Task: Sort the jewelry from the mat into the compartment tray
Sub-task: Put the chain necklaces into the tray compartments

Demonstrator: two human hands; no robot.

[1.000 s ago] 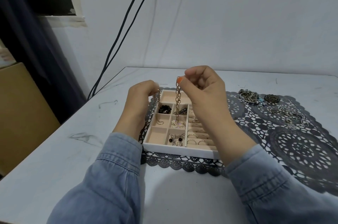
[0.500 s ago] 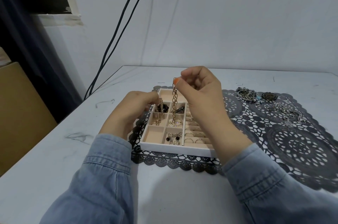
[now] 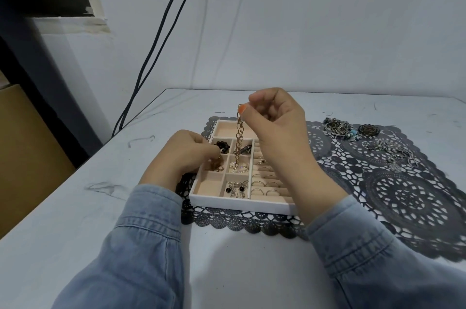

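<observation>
A white compartment tray [image 3: 242, 204] with beige lining sits on the left part of a dark lace mat [image 3: 413, 197]. My right hand [image 3: 274, 127] pinches the top of a gold link chain [image 3: 238, 139], which hangs straight down over the tray's middle compartments. My left hand [image 3: 184, 155] is at the tray's left side, its fingertips pinching a second gold chain [image 3: 217, 164] that lies bunched in a left compartment. Other compartments hold black beads, pearls, earrings and several rings.
Several loose pieces of jewelry [image 3: 353, 132] lie on the far right part of the mat. The pale table [image 3: 75, 208] has its left edge near a brown box [image 3: 27, 147]. Two black cables [image 3: 161, 26] run down the wall behind.
My left hand has sunk from above the tray's far left corner into the tray, carrying its chain down into a left compartment. My right hand still holds its chain up.
</observation>
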